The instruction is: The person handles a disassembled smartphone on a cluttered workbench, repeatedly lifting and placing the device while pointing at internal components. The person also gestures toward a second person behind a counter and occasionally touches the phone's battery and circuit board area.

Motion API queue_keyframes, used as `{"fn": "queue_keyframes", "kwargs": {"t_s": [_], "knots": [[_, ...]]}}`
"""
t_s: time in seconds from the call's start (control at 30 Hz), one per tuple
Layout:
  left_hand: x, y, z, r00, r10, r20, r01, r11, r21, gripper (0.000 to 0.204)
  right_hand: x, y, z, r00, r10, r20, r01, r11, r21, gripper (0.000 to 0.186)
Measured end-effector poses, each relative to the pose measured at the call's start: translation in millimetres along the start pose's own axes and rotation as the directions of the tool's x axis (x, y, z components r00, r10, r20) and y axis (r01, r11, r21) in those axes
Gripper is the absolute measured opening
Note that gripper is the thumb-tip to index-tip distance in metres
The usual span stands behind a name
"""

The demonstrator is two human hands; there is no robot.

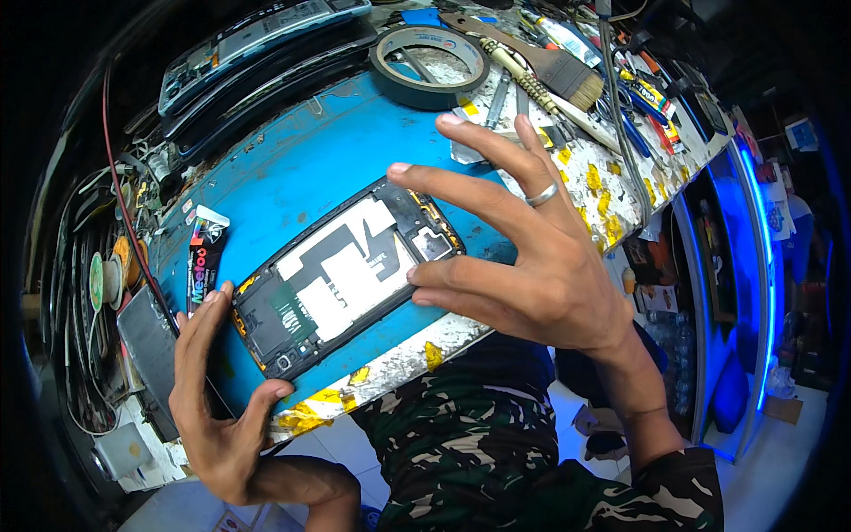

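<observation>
A disassembled phone [341,284], its inner side up with white and black panels, lies tilted on the blue mat [310,151]. My left hand [204,381] holds its left end, fingertips at the upper-left corner and thumb at the lower-left corner. My right hand [558,257] holds the right end: one long finger reaches the top edge, while the thumb and another finger rest near the lower edge; other fingers are raised, one wearing a silver ring. A black glue tube [204,257] lies beside my left fingers.
Stacked phone parts [257,44], a tape roll [390,75], a brush [567,75] and assorted tools line the back. Cables, solder spools [111,279] and a dark flat panel [146,346] crowd the left. A blue-lit cabinet [745,284] stands right; a person [798,222] is partly visible beyond.
</observation>
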State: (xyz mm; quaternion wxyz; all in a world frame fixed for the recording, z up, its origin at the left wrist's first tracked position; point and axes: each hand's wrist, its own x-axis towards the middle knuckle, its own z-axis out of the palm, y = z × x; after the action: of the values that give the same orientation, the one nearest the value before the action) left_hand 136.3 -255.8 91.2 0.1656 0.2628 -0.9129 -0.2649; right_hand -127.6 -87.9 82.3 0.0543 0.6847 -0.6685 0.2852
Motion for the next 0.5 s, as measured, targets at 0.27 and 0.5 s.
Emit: {"fn": "queue_keyframes", "kwargs": {"t_s": [0.27,0.5], "knots": [[0,-1,1,1.000,0.010,-0.004,-0.010,1.000,0.001,0.083,-10,10,-20,0.997,0.076,0.019,-0.069,0.968,-0.241,0.022],[-2,2,1,0.999,-0.032,-0.001,0.032,0.999,0.030,0.086,-17,6,-29,0.934,0.250,-0.257,-0.300,0.937,-0.177,0.042]]}}
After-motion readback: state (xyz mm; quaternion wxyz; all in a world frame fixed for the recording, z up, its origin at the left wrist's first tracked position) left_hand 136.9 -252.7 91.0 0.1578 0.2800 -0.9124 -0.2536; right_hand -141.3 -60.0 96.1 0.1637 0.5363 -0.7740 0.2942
